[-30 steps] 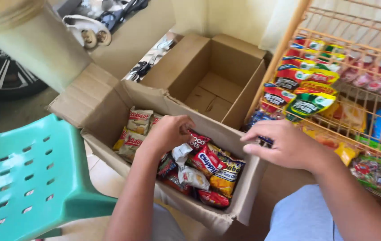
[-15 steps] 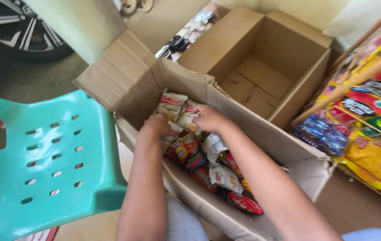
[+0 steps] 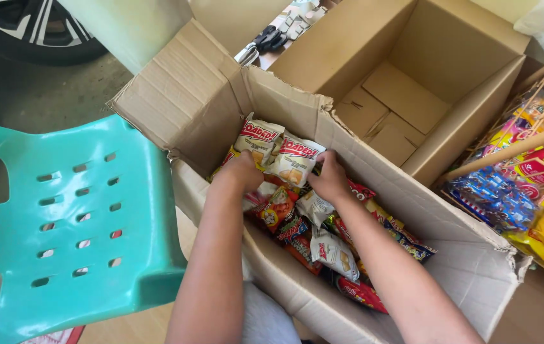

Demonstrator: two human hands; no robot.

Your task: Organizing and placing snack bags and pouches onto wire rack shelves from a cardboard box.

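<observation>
Both of my hands are down inside an open cardboard box (image 3: pixel 176 102) full of small snack packets. My left hand (image 3: pixel 241 171) grips the left one of two cream-coloured snack packets (image 3: pixel 258 139) at the box's far end. My right hand (image 3: pixel 330 177) holds the second cream packet (image 3: pixel 295 160) beside it. Both packets stand upright against the box wall. Below my hands lie several loose packets in red, orange and white (image 3: pixel 323 248).
A second cardboard box (image 3: pixel 469 121), with nothing in it, stands behind the first. A teal plastic chair (image 3: pixel 74 216) is at the left. A wooden-framed wire rack (image 3: pixel 520 148) hung with snack bags is at the right. A car wheel (image 3: pixel 23 28) shows at top left.
My right hand has left the rack at the right and gone into the box. Both hands now hold the cream packets. The camera has swung left and closer.
</observation>
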